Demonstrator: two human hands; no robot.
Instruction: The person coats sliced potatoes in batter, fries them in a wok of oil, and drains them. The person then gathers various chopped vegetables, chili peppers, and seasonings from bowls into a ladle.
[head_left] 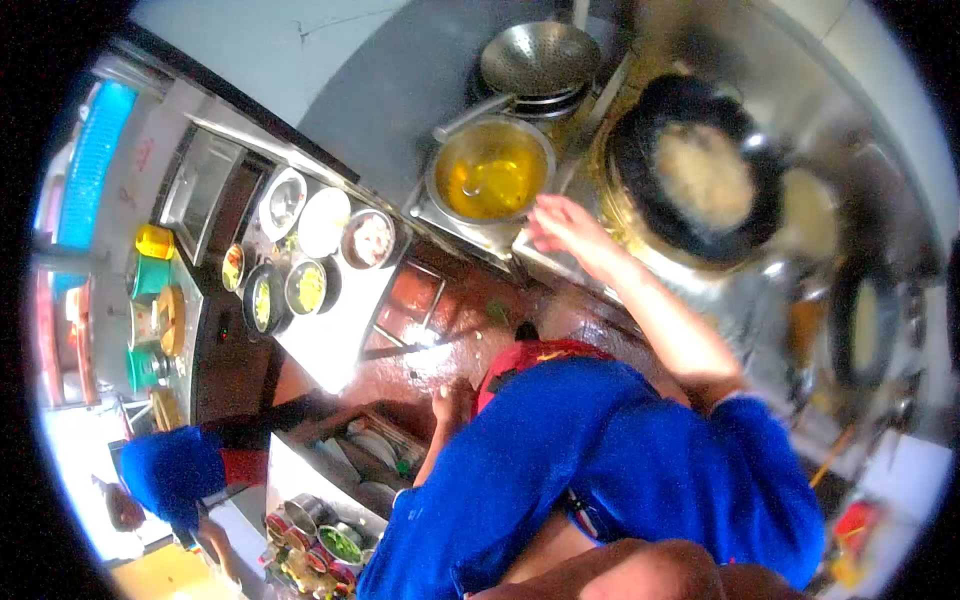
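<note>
My right hand (572,232) reaches forward, fingers loosely apart, beside the rim of a metal pot (436,188) that holds yellow oil. I see nothing in its grasp. To its right a black wok (640,150) sits on the stove with pale, foamy food (705,178) in it. Behind the oil pot a perforated metal strainer (540,60) rests on a stack of dark-rimmed pans or bowls. My left hand (453,400) hangs low by my side, above the wet floor. It is small and blurred, so its fingers do not show clearly.
A white-topped table (335,340) at left bears several bowls and pans of ingredients. A lower counter (290,470) holds more containers. A co-worker in blue (175,470) bends at the lower left. Another wok (862,320) stands at far right. The red tile floor (410,295) looks wet.
</note>
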